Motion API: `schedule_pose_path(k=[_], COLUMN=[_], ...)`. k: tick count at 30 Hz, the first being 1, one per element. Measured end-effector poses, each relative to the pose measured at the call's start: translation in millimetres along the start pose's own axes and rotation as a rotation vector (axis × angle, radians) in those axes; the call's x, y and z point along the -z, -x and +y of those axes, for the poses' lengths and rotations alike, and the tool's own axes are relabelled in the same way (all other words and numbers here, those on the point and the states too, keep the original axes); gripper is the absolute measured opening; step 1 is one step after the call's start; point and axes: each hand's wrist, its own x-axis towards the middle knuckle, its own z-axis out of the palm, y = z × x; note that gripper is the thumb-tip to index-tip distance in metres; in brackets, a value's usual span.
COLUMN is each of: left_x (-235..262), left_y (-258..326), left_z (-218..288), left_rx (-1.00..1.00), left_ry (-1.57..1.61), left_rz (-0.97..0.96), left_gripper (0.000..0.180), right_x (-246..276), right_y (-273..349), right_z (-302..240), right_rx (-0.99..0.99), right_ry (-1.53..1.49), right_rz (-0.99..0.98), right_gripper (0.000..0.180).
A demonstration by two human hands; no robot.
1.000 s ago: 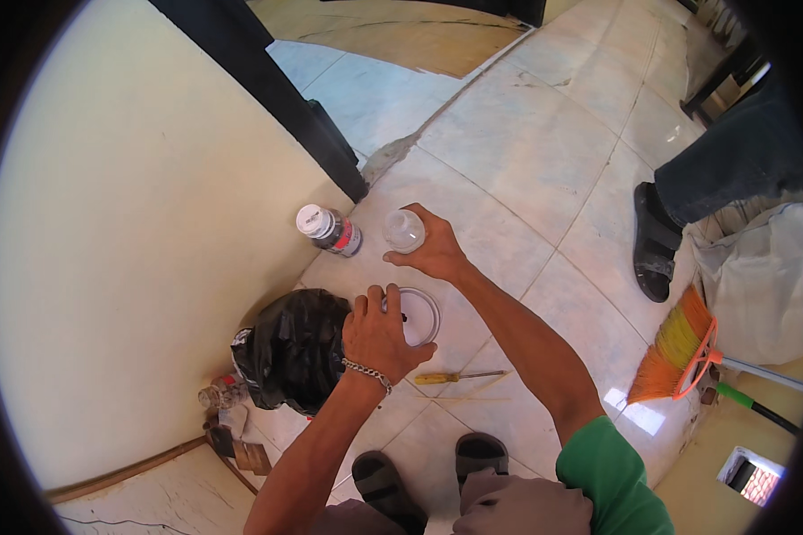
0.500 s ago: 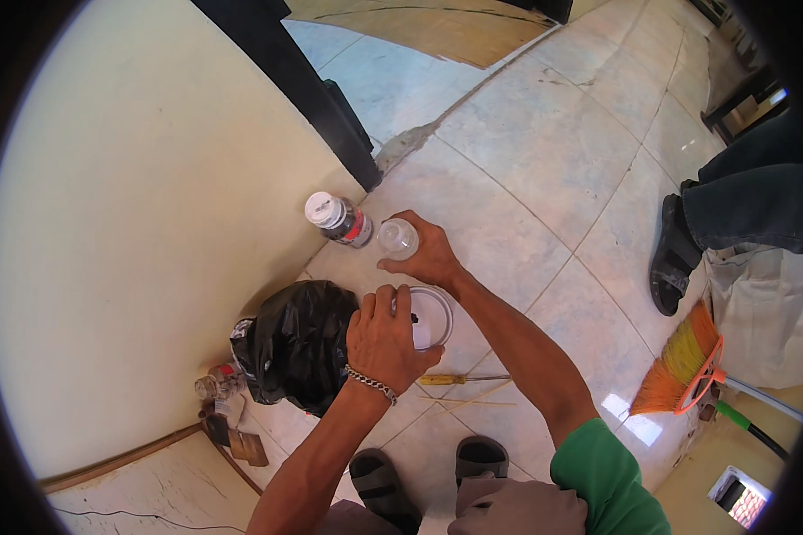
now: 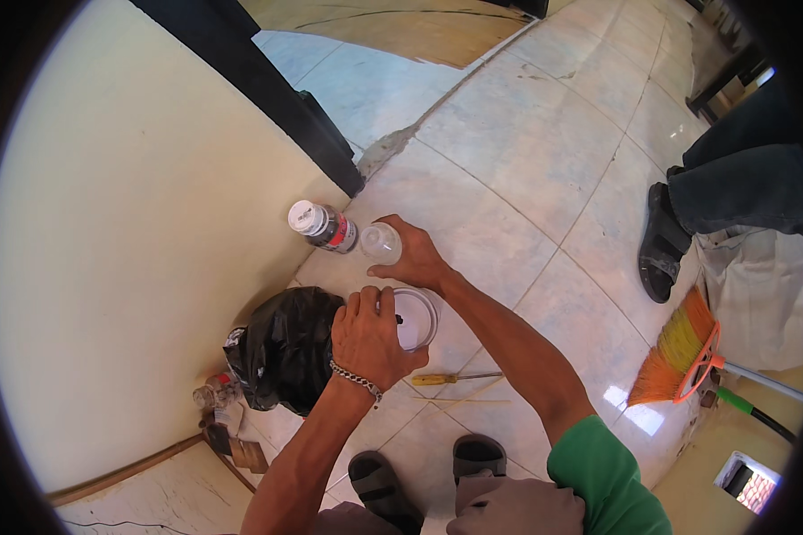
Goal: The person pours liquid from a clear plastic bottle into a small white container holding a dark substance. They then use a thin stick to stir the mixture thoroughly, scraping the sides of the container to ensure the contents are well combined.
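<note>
"What's on the right?"
"A broom with orange and yellow bristles, just beside a rumpled whitish cloth bundle. A green-and-black pole is near it."
"Anyone there?"
"Another person, in dark blue trousers and a black strapped sandal, on the pale tiled floor."
"And left?"
"A smooth cream wall, with a black upright post at its edge."
</note>
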Motion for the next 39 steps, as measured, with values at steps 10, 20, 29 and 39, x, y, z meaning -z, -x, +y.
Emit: schedule_pose_path(k=[10,20,29,39], left_x=[28.0,-68.7,-127.7,-142.3], left_y=[3.8,107.5,130.7,123.2], left_z=[-31.3,-68.8,-54.1,-69.7], left_rx=[0.121,0.526,0.701,0.978], left_ry=[0.527,2.382,2.611,2.134], left_rz=[-0.037,0.004,-0.067,-0.032], left_gripper=[0.086,0.079,0.065,0.055], right_x=[1.8,5.4,21.5,54.0], right_y=[0.3,1.1,13.5,44.4], right_z=[1.5,-1.0,-0.4,-4.1], right_rx=[-0.034,-0.024,-0.080,-0.150], right_ry=[-0.021,0.040,0.039,0.141], right_rz=[-0.008,-0.019,0.016,0.078], right_gripper=[0.079,0.077,0.067,0.069])
